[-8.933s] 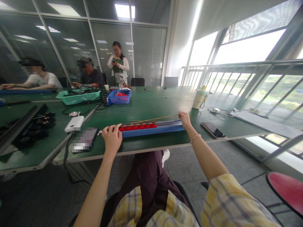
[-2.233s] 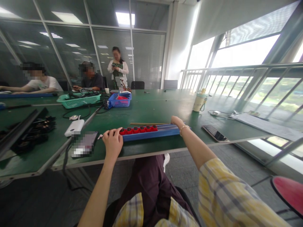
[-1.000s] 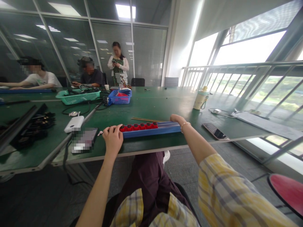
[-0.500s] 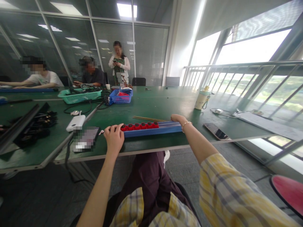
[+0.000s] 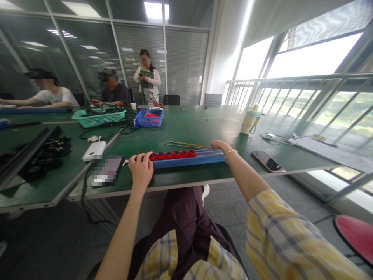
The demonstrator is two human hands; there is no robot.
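Note:
A long blue channel-shaped tray [image 5: 189, 161] lies lengthwise before me near the table's front edge. Several red square pieces with dark tops [image 5: 176, 154] sit in a row along its left and middle part; the right stretch of the tray holds none. My left hand [image 5: 141, 166] is closed over the tray's left end, fingers on top beside the first red piece. At the other end my right hand [image 5: 220, 146] grips the tray, its fingertips hidden behind the far side. Thin brass-coloured rods [image 5: 186, 144] lie on the table just behind the tray.
Phones lie left [image 5: 107, 171] and right [image 5: 266, 161] of the tray. Further off are a white power bank [image 5: 93, 151], a green basket [image 5: 99, 119], a blue basket [image 5: 150, 121] and a bottle [image 5: 250, 121]. Black parts [image 5: 43, 153] lie far left. Three people are across the table.
The brass-coloured rods behind the tray now lie slightly farther apart. Both hands keep their places at the ends of the tray; the view has shifted very slightly.

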